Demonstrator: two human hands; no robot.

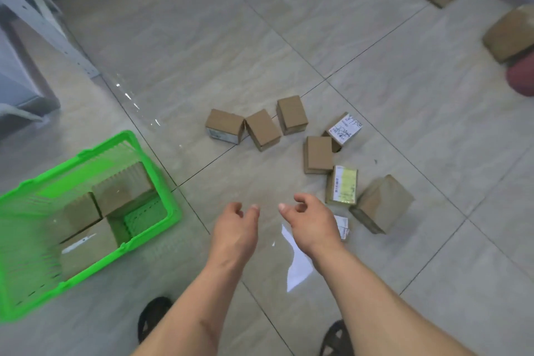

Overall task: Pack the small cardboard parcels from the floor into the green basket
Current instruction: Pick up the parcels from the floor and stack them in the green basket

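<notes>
Soft daylight, glare on glossy floor (297, 266), blurred, warped edges.

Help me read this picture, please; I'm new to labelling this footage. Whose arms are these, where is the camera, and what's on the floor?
There is no machine here. The single picture comes from a wide-angle camera worn on a person's head, looking down, so the two bare arms are the wearer's own. The left hand and right hand hover over the tiled floor with loosely curled fingers, holding nothing. Ahead lies a scatter of small cardboard parcels, some plain, some with printed labels. On the left stands a green basket that already holds a few boxes. Larger brown packages sit by the far wall. The dark shapes at the bottom edge look like the person's shoes.
</notes>
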